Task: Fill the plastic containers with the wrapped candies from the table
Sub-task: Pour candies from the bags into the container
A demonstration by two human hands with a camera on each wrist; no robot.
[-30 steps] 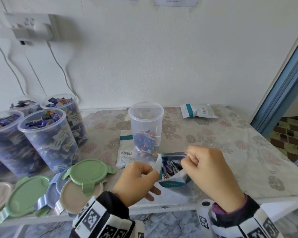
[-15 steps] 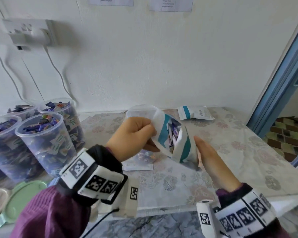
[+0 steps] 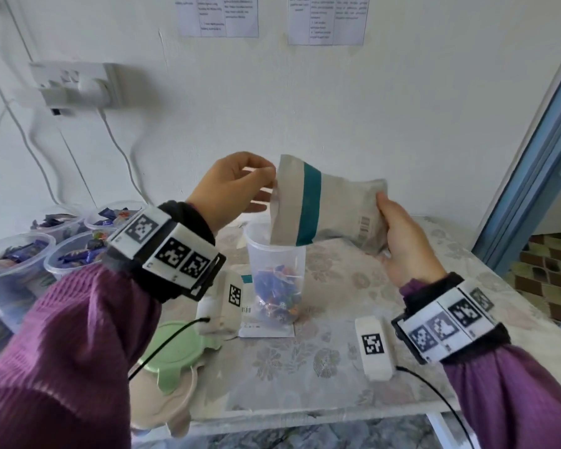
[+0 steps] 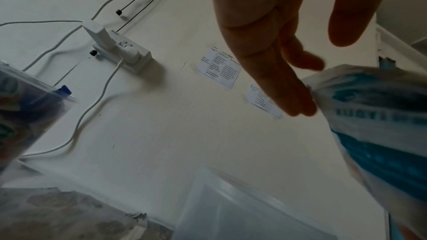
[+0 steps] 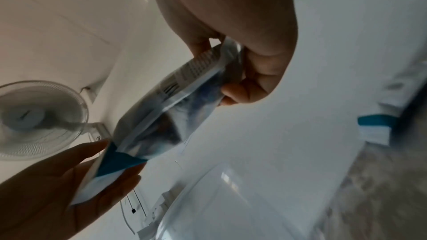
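A white candy bag (image 3: 324,204) with a teal band hangs tipped over a clear plastic container (image 3: 274,273), its open end pointing down at the rim. My left hand (image 3: 240,186) pinches the bag's open edge. My right hand (image 3: 402,241) grips the sealed bottom end and holds it higher. The container stands mid-table with wrapped candies (image 3: 276,293) in its lower part. In the left wrist view the left hand (image 4: 298,98) holds the bag (image 4: 379,127) at its edge. In the right wrist view the right hand (image 5: 233,57) grips the bag (image 5: 171,116) above the container's rim (image 5: 208,198).
Several filled candy containers (image 3: 75,254) stand at the far left. Green and beige lids (image 3: 175,354) lie at the front left. An empty flat bag (image 3: 266,325) lies under the container. A wall socket with cables (image 3: 75,85) hangs behind. The table's front edge (image 3: 305,413) is close.
Both hands lifted the bag from the table's front and turned it over the container. Its open end now points down instead of facing me.
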